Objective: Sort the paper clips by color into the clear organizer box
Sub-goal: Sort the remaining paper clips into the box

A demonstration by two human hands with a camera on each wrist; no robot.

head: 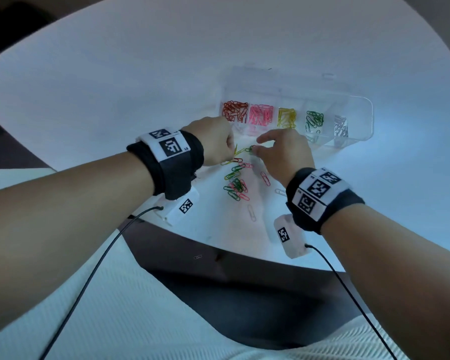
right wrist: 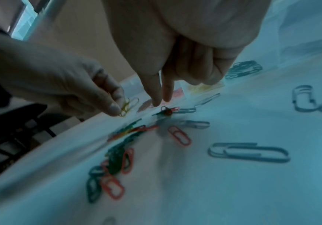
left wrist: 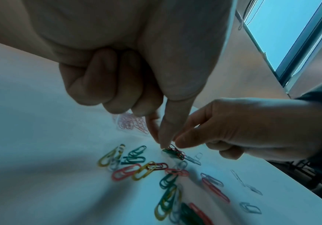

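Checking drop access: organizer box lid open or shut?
Open. The clear organizer box has its lid flipped back, compartments exposed.

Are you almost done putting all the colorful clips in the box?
Partly. The clear organizer box already holds red, pink, yellow, green and silver clips, one color per compartment. In hand: the left hand pinches yellow clips, and the right hand reaches for a small red and green tangle. Left: a mixed pile of loose clips on the table.
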